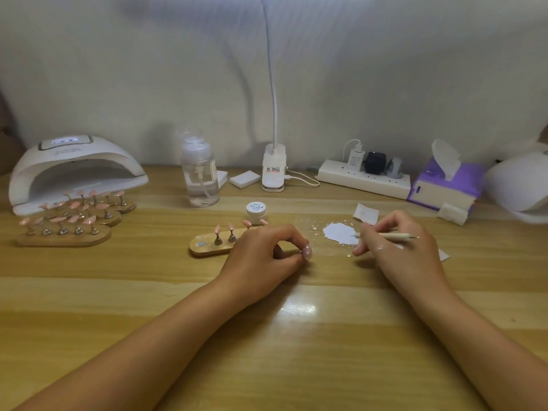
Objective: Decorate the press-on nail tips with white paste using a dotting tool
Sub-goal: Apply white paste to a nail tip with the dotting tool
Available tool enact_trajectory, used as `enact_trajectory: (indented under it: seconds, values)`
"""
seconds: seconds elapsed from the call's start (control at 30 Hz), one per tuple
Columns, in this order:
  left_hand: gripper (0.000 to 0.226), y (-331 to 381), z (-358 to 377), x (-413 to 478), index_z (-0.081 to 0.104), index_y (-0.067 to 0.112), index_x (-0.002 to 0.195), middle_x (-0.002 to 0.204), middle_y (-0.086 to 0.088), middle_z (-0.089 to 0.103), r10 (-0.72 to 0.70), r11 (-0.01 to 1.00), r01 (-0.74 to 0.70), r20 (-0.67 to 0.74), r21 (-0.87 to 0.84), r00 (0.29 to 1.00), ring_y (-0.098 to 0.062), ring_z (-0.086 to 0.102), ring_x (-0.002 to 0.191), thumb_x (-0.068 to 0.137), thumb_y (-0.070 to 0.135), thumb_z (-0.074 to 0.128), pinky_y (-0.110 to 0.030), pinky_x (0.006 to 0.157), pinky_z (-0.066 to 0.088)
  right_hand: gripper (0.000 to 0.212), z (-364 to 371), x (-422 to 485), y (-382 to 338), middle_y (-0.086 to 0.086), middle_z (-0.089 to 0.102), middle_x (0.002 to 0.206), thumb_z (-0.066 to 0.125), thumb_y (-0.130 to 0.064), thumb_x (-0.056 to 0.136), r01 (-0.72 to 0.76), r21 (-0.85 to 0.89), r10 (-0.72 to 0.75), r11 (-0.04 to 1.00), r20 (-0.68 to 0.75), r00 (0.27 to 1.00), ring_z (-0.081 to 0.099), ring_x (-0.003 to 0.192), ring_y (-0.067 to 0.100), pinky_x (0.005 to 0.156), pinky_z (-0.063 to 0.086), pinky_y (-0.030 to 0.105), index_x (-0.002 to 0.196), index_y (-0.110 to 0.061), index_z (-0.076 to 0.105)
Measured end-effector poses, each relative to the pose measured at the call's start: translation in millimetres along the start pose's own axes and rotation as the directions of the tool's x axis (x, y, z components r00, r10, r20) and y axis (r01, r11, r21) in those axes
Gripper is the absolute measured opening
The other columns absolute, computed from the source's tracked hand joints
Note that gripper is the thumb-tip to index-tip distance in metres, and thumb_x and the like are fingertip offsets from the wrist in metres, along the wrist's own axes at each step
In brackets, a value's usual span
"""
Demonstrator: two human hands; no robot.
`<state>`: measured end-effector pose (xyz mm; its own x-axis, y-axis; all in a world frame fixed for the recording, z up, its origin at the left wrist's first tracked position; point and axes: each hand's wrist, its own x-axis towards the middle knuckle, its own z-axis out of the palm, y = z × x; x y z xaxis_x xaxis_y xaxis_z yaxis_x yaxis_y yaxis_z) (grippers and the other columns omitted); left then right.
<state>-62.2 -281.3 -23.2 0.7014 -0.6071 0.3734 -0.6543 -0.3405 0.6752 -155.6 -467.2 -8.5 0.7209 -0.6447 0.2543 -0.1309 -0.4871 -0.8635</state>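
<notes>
Head view.
- Left hand (261, 256) rests on the wooden table (267, 336), with its thumb and forefinger pinched on 1 pink nail tip (307, 252). The tip's long axis runs roughly away from the person. Pale specks show on it, too small to read.
- Right hand (397, 247) has its fingers curled round a dotting tool (388, 235) in a pen grip. The slim wooden shaft lies nearly level, left to right. Its left end is at the edge of the white paste patch (339, 232), and a thin metal point sticks out to the right past the knuckles.
- The paste patch is flat and ragged-edged, with white flakes scattered around it. It lies between the 2 hands and a little farther back.
- An oval wooden stand (204, 247) sits just left of the left hand and partly behind it. 4 pink tips are in view on it, and 2 small metal pegs show.
- A small white round jar (256, 209) stands behind that stand.
- Open tabletop, glossy banded wood, stretches from the hands to the near edge.
- Far left: 3 more stands (62, 238) full of pink tips, in front of a domed white nail lamp (74, 170).
- Back edge: a clear pump bottle (200, 173), a power strip (364, 179) and a purple tissue pack (444, 185).
</notes>
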Motion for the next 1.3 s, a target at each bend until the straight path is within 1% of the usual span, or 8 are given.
enact_trajectory:
  seconds: [0.13, 0.3, 0.43, 0.5, 0.6, 0.7, 0.83, 1.3]
  values:
    - [0.016, -1, 0, 1, 0.067, 0.040, 0.080, 0.093, 0.023, 0.072, -0.013, 1.000, 0.012, 0.025, 0.012, 1.000, 0.001, 0.063, 0.065, 0.084, 0.025, 0.072, -0.025, 0.072, 0.049, 0.021, 2, 2, -1, -0.017, 0.071, 0.062, 0.064, -0.036, 0.090, 0.000, -0.115, 0.003, 0.993, 0.022, 1.000, 0.063, 0.079, -0.005, 0.083, 0.047, 0.038, 0.080, -0.019, 0.058]
    - [0.014, -2, 0, 1, 0.070, 0.037, 0.082, 0.090, 0.022, 0.073, -0.003, 1.000, 0.003, 0.032, 0.001, 0.999, 0.003, 0.061, 0.063, 0.086, 0.024, 0.072, -0.021, 0.065, 0.043, 0.024, 3, 1, -4, -0.017, 0.071, 0.062, 0.061, -0.039, 0.095, 0.070, -0.163, -0.071, 0.984, 0.002, 0.998, 0.068, 0.084, 0.012, 0.084, 0.050, 0.042, 0.083, -0.019, 0.055]
    - [0.018, -2, 0, 1, 0.066, 0.042, 0.081, 0.092, 0.022, 0.072, 0.022, 1.000, -0.022, 0.026, -0.013, 0.999, 0.000, 0.063, 0.065, 0.086, 0.026, 0.071, -0.020, 0.066, 0.043, 0.017, 7, -8, -18, -0.008, 0.076, 0.077, 0.056, -0.037, 0.101, 0.103, 0.194, -0.086, 0.976, -0.094, 0.992, 0.070, 0.062, 0.011, 0.063, 0.057, 0.038, 0.095, -0.022, 0.052]
    - [0.021, -2, 0, 1, 0.065, 0.042, 0.080, 0.087, 0.026, 0.069, 0.035, 0.999, -0.035, -0.003, 0.002, 0.999, -0.004, 0.063, 0.065, 0.085, 0.024, 0.073, -0.021, 0.067, 0.044, 0.012, 14, -17, -26, -0.003, 0.077, 0.083, 0.060, -0.031, 0.100, -0.008, 0.388, 0.003, 0.922, 0.012, 1.000, 0.070, 0.058, 0.012, 0.050, 0.055, 0.026, 0.099, -0.020, 0.055]
    - [0.026, -2, 1, 3, 0.064, 0.043, 0.077, 0.082, 0.026, 0.067, 0.053, 0.998, -0.052, -0.039, 0.027, 0.998, -0.006, 0.062, 0.066, 0.083, 0.020, 0.075, -0.023, 0.073, 0.044, 0.020, 25, -29, -29, 0.005, 0.070, 0.063, 0.066, -0.025, 0.096, -0.150, 0.500, 0.077, 0.853, 0.164, 0.983, 0.058, 0.046, 0.010, 0.043, 0.046, 0.017, 0.091, -0.007, 0.057]
    - [0.024, -4, 2, 2, 0.066, 0.039, 0.078, 0.081, 0.022, 0.069, 0.058, 0.998, -0.056, -0.045, 0.033, 0.997, -0.003, 0.061, 0.069, 0.083, 0.018, 0.074, -0.021, 0.072, 0.046, 0.017, 29, -32, -28, 0.008, 0.068, 0.058, 0.067, -0.016, 0.095, -0.177, 0.497, 0.100, 0.850, 0.179, 0.979, 0.055, 0.044, 0.010, 0.043, 0.045, 0.018, 0.091, -0.008, 0.052]
    - [0.024, -5, 2, 2, 0.065, 0.040, 0.076, 0.078, 0.026, 0.068, 0.048, 0.998, -0.046, -0.033, 0.048, 0.998, -0.001, 0.061, 0.070, 0.082, 0.019, 0.075, -0.017, 0.068, 0.043, 0.022, 32, -31, -26, 0.013, 0.063, 0.052, 0.065, -0.004, 0.083, -0.167, 0.456, 0.101, 0.874, 0.166, 0.981, 0.053, 0.039, 0.010, 0.040, 0.040, 0.015, 0.071, -0.008, 0.047]
    - [0.023, -3, 0, 2, 0.067, 0.038, 0.076, 0.072, 0.030, 0.065, 0.066, 0.996, -0.063, -0.038, 0.055, 0.997, 0.002, 0.062, 0.069, 0.081, 0.017, 0.076, -0.009, 0.064, 0.038, 0.023, 36, -29, -19, 0.013, 0.067, 0.054, 0.064, -0.012, 0.074, -0.075, 0.339, 0.012, 0.938, 0.183, 0.983, 0.055, 0.041, 0.012, 0.041, 0.039, 0.020, 0.066, -0.009, 0.043]
